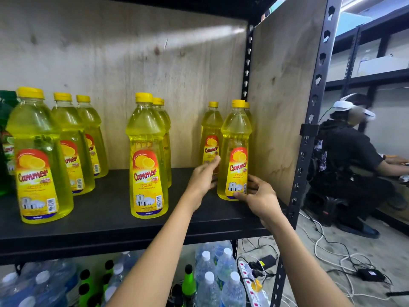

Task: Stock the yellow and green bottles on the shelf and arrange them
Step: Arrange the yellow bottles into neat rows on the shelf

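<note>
Nine yellow bottles (147,156) standing upright on shelf (110,207), caps pointing up, three rows of three; one green bottle (4,151) showing at far left. Right grip (261,196) curling thumb and fingers round base of front-right bottle (235,140). Left grip (203,176) lying flat, fingers straight, touching rear bottle (210,129), holding nothing

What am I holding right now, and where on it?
The front-right clear plastic bottle of yellow liquid: the right hand grips its base; the left hand lies beside it, fingers straight.
</note>
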Demonstrator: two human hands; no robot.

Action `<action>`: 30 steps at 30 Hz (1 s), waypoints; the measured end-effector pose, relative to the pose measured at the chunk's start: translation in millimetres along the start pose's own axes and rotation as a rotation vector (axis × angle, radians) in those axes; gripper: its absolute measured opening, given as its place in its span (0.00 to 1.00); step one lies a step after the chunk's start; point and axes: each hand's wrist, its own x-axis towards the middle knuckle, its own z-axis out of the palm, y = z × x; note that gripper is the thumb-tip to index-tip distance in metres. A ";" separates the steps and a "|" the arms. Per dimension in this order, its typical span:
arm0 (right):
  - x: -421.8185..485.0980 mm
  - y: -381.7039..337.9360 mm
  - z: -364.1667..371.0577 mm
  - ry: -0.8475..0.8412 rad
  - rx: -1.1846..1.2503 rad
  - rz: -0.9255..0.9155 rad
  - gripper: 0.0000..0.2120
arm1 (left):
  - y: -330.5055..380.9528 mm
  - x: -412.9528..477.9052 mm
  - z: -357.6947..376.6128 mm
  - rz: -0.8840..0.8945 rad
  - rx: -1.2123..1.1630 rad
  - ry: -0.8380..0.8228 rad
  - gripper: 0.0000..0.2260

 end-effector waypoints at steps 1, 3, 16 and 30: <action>-1.1 -1.8 -0.1 -0.003 0.001 0.000 0.33 | -2.2 -7.3 -0.7 0.019 0.044 -0.052 0.18; -2.5 -4.8 0.0 -0.003 -0.005 -0.003 0.33 | -5.3 -16.1 1.0 0.101 0.210 -0.057 0.28; 22.3 -21.4 36.3 -0.060 -0.149 -0.002 0.29 | -7.0 0.3 -13.8 0.157 0.474 0.122 0.30; 50.4 -15.5 47.7 -0.026 -0.211 -0.031 0.29 | -13.7 25.3 -11.0 0.177 0.509 0.128 0.30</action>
